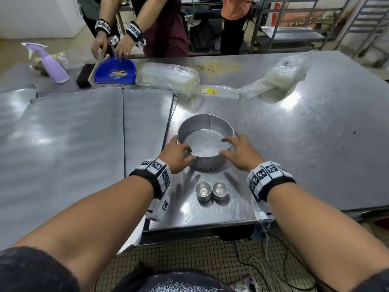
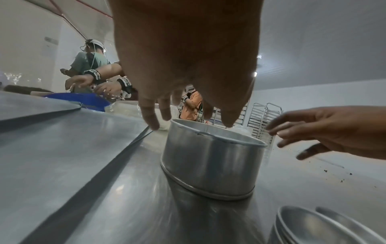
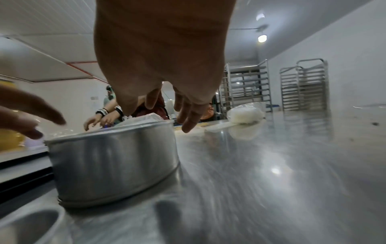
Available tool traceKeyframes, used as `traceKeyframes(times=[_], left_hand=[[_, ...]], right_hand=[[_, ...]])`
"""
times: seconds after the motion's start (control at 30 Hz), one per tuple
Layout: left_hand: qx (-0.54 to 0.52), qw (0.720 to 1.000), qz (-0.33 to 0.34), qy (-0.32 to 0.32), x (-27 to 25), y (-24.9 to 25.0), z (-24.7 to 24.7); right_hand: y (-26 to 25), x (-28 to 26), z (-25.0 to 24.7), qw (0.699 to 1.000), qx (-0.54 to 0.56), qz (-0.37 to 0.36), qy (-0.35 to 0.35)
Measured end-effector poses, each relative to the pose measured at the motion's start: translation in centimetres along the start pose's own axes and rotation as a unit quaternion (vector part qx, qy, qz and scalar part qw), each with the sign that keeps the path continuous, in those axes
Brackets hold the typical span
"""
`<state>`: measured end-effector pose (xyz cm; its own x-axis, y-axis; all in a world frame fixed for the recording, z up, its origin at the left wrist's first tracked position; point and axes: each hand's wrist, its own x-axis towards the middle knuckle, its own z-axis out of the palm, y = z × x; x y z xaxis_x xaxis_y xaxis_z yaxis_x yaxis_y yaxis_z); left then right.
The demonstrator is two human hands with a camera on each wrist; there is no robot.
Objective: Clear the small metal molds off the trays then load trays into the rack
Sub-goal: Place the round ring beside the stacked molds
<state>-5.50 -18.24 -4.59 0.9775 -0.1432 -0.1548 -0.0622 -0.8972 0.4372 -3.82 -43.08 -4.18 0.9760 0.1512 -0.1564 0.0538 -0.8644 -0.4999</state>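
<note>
A round metal cake pan (image 1: 205, 142) stands on the steel table (image 1: 294, 144). My left hand (image 1: 177, 153) hovers at its left rim and my right hand (image 1: 240, 151) at its right rim. In the left wrist view the left hand (image 2: 183, 74) hangs its straight fingers just over the pan (image 2: 211, 165). The right hand (image 3: 163, 66) is spread beside the pan (image 3: 112, 165), with nothing in it. Two small metal molds (image 1: 203, 191) (image 1: 220, 190) sit side by side near the table's front edge. Flat trays (image 1: 63, 144) (image 1: 147, 123) lie to the left.
Across the table another person handles a blue dustpan (image 1: 114, 70) beside a brush (image 1: 84, 76) and a purple spray bottle (image 1: 52, 66). Plastic bags (image 1: 168, 77) (image 1: 280, 76) and crumbs (image 1: 214, 67) lie at the back. Tray racks (image 3: 303, 85) (image 3: 246, 85) stand beyond the table.
</note>
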Motion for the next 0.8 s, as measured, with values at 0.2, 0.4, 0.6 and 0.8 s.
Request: traceKeyframes(times=[0.2,0.4,0.6,0.8], left_hand=[[-0.054,0.998,0.024,-0.007,-0.8,-1.5,1.2],[-0.082,0.995,0.054,0.007,-2.0,-2.3,1.6],[-0.087,0.994,0.058,0.006,-2.9,-2.3,2.2],[-0.070,0.997,0.041,0.005,-3.6,-1.8,2.1]], right_hand=[[-0.2,-0.1,1.4,0.999,-0.004,-0.015,-0.037],[-0.2,-1.9,1.1,0.998,0.028,-0.012,-0.052],[0.4,-3.3,2.0,0.998,0.062,-0.003,-0.030],[0.6,-3.7,1.9,0.998,0.063,-0.002,-0.027]])
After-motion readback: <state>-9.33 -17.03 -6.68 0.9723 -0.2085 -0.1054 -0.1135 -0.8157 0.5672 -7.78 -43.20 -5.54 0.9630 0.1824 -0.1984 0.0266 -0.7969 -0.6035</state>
